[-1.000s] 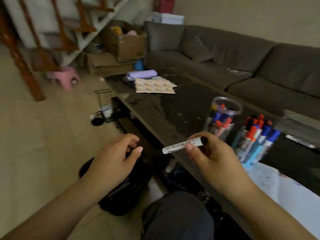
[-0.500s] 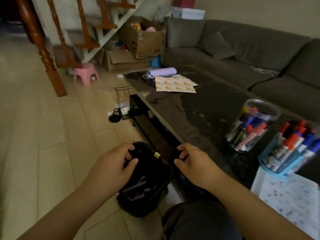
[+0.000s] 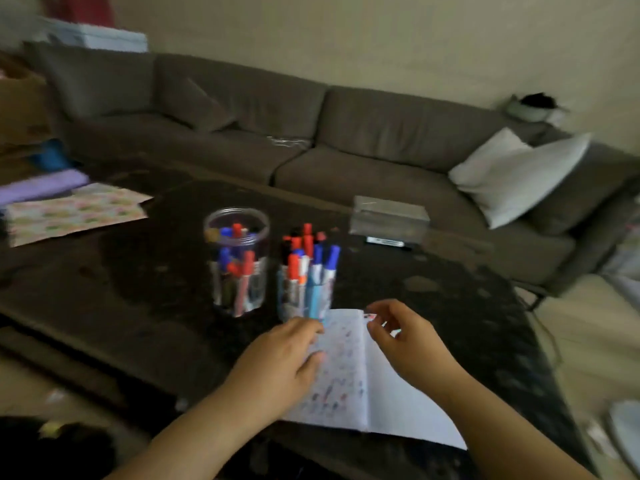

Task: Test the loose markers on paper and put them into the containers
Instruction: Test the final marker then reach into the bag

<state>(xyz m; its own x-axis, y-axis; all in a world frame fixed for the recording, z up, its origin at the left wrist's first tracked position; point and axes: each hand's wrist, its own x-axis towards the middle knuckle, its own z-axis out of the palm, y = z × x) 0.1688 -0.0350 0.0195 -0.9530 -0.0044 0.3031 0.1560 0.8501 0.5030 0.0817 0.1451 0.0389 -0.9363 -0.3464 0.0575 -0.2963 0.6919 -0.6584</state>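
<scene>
Both our hands reach over the scribbled paper on the dark table.

From the table (image 3: pixel 138 299) down: the open paper (image 3: pixel 349 372) lies at the near edge; the clear jar (image 3: pixel 237 261) and blue cup (image 3: pixel 306 289), both full of markers, stand just behind it. Our left hand (image 3: pixel 277 365) rests on the paper, fingers loosely curled, empty. Our right hand (image 3: pixel 408 341) hovers, fingertips pinched; whether it holds anything, we cannot tell.

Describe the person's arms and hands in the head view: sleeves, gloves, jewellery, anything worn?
Both forearms are bare up to the frame edge, with no sleeves in view. The left hand and the right hand wear no gloves; no rings, watch or bands show on the fingers or wrists, though the frame is motion-blurred.
</scene>
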